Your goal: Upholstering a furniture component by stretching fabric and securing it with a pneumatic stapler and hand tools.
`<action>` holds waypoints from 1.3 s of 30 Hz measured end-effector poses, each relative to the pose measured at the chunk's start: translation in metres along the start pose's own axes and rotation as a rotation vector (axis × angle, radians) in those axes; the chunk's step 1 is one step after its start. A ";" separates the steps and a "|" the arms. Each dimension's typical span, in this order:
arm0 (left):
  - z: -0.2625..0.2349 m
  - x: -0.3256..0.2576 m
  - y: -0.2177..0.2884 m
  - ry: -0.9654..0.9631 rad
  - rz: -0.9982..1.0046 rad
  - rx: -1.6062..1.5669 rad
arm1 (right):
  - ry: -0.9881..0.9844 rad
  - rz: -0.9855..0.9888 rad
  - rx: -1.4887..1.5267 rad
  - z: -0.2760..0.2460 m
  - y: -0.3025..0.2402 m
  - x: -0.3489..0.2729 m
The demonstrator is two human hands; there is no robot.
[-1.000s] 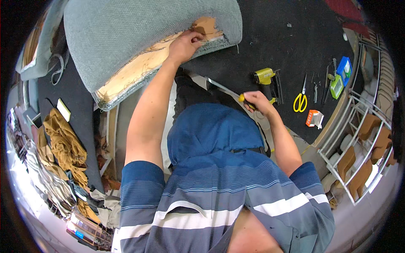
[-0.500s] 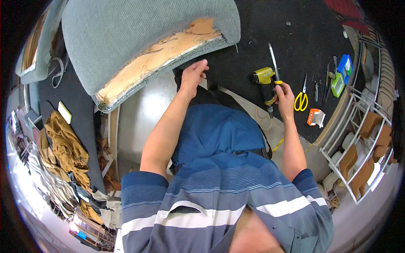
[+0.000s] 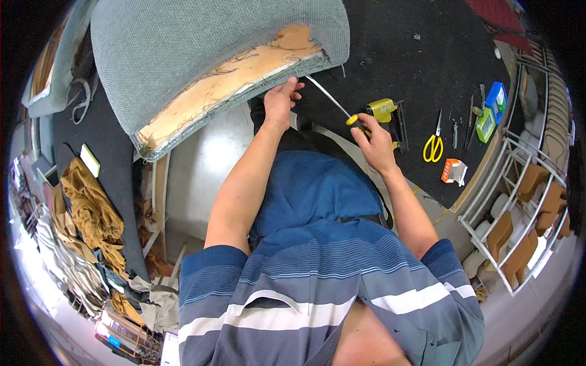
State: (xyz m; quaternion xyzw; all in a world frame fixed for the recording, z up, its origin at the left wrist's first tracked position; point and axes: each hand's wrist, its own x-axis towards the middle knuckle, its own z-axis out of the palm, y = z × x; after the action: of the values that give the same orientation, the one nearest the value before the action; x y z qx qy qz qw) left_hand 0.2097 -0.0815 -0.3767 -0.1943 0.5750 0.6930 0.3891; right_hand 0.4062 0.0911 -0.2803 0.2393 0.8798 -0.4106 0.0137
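Note:
My right hand (image 3: 375,141) is closed around the black-and-yellow handle of a long-shafted screwdriver (image 3: 330,97). Its metal shaft slants up and left, with the tip close to the lower edge of a grey-green upholstered cushion piece (image 3: 213,55). Bare wood (image 3: 244,76) shows along that piece, with frayed fabric and loose threads around it. My left hand (image 3: 282,105) is by the same edge, fingers partly curled and apart, fingertips at or near the fabric; whether they touch is unclear. Behind my right hand lies a yellow-and-black staple gun (image 3: 382,110), partly hidden.
On the black-covered table (image 3: 421,67) lie yellow-handled scissors (image 3: 434,146), an orange-and-white box (image 3: 454,171), thin tools (image 3: 474,116), and green (image 3: 486,125) and blue (image 3: 498,100) boxes. Brown cloth (image 3: 91,201) is heaped at left. A white metal rack (image 3: 494,244) stands at right.
My right hand has moved left with the screwdriver, swinging its tip from pointing up to the cushion edge. My left hand has risen slightly toward that edge.

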 end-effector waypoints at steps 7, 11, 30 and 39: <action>-0.014 -0.003 0.002 -0.044 -0.034 -0.076 | 0.009 -0.188 -0.177 0.014 -0.021 0.020; -0.017 -0.004 0.005 -0.044 -0.036 -0.044 | 0.028 -0.192 -0.298 0.007 -0.035 0.021; -0.020 0.000 0.006 -0.081 -0.047 -0.004 | -0.238 -0.305 -0.753 -0.035 -0.117 0.065; -0.023 0.001 0.000 -0.061 -0.053 -0.025 | -0.142 -0.196 -0.634 -0.015 -0.099 0.052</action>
State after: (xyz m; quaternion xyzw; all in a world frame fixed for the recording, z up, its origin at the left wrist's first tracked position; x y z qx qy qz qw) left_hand 0.2048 -0.1030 -0.3836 -0.1929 0.5490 0.6951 0.4223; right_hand 0.3201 0.0689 -0.2113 0.1083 0.9793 -0.1315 0.1091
